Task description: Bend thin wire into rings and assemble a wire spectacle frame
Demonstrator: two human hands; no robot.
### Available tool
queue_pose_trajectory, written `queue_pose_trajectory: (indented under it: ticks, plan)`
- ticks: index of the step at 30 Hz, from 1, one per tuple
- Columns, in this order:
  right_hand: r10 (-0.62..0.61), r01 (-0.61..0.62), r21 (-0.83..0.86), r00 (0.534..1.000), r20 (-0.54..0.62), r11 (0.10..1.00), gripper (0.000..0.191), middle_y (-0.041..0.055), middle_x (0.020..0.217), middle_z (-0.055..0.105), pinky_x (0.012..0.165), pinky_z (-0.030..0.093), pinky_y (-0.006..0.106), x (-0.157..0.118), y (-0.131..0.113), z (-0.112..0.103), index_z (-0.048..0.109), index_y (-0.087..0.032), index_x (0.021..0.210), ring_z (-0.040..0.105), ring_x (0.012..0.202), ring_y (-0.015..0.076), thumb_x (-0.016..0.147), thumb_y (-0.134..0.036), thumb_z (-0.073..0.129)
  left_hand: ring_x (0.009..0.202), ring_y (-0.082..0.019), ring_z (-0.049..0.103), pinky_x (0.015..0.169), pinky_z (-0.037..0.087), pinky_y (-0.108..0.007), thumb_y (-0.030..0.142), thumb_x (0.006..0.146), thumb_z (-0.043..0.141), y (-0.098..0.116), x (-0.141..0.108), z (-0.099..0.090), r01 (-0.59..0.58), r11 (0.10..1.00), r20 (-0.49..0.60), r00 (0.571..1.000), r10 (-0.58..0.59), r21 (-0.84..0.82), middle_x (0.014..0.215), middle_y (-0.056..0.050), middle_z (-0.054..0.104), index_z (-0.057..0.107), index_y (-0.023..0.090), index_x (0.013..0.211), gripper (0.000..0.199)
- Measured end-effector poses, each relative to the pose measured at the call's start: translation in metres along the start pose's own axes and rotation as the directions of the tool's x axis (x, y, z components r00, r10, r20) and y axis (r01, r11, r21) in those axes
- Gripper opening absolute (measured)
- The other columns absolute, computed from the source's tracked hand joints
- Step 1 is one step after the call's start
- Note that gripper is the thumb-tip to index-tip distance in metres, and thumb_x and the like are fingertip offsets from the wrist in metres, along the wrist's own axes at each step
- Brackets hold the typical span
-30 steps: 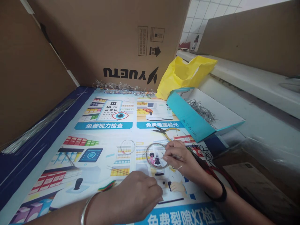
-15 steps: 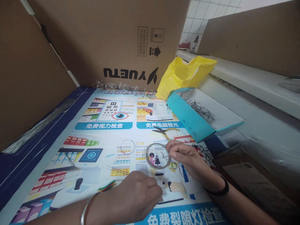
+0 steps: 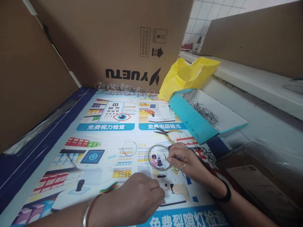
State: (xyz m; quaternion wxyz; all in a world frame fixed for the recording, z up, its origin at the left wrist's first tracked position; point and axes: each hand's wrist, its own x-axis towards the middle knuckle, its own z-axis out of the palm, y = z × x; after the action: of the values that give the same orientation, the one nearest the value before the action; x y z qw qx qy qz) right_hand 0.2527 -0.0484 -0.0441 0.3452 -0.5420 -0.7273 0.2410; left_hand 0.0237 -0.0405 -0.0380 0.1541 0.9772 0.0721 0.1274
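My left hand [image 3: 132, 199] rests low at the centre with its fingers curled down; what they hold, if anything, is hidden. My right hand [image 3: 182, 159] is closed in a pinch at the right edge of a round wire ring [image 3: 150, 161], which lies over the printed sheet. A short pale wire [image 3: 182, 166] sticks out below the right fingers. Behind that hand lie yellow-handled pliers [image 3: 167, 133]. A thinner wire ring [image 3: 129, 148] is left of the larger one. Colourful strands [image 3: 109, 188] show beside my left wrist.
A teal box [image 3: 193, 121] holding tangled wires [image 3: 203, 113] stands at the right, with a yellow bag [image 3: 184, 75] behind it. Cardboard [image 3: 94, 37] walls the back and left. Black loops [image 3: 205, 151] lie right, near a clear plastic-wrapped package [image 3: 258, 179].
My right hand has turned slightly, and a short pale wire now shows below its fingers. The left hand has hardly moved. The whole view has shifted a little.
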Motion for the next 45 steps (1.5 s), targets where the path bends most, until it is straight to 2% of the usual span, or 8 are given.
queue_pose_trajectory:
  ticks: [18, 26, 45]
  plan:
    - [-0.026, 0.02, -0.186, 0.999, -0.029, 0.982, 0.02, -0.0008, 0.067, 0.057, 0.077, 0.038, 0.033, -0.0005, -0.0027, 0.0001, 0.052, -0.02, 0.061, 0.053, 0.072, 0.0156, 0.08, -0.02, 0.058, 0.056, -0.014, 0.051, 0.049, 0.036, -0.029, 0.019, 0.09, 0.045, -0.0011, 0.0015, -0.0007, -0.009, 1.0, 0.018, 1.0, 0.009, 0.012, 0.068, 0.002, 0.059, 0.049, 0.019, 0.078, 0.013]
    - [-0.068, 0.06, -0.208, 0.997, -0.032, 0.976, 0.018, -0.0006, 0.069, 0.055, 0.078, 0.038, 0.033, -0.0024, -0.0002, 0.0033, 0.052, -0.02, 0.062, 0.053, 0.073, 0.0151, 0.079, -0.016, 0.057, 0.058, -0.015, 0.052, 0.049, 0.036, -0.03, 0.017, 0.09, 0.045, -0.0007, 0.0009, -0.0001, -0.012, 1.0, 0.039, 0.999, 0.011, 0.028, 0.071, 0.002, 0.059, 0.05, 0.019, 0.082, 0.009]
    - [-0.077, 0.065, -0.226, 0.996, -0.045, 0.972, 0.019, 0.0005, 0.067, 0.054, 0.071, 0.036, 0.03, -0.0009, -0.0035, 0.0045, 0.052, -0.018, 0.061, 0.05, 0.071, 0.0151, 0.079, -0.014, 0.056, 0.059, -0.015, 0.053, 0.051, 0.038, -0.03, 0.02, 0.091, 0.045, -0.0005, 0.001, -0.0007, 0.001, 1.0, 0.03, 1.0, -0.002, 0.025, 0.071, 0.003, 0.059, 0.05, 0.02, 0.083, 0.009]
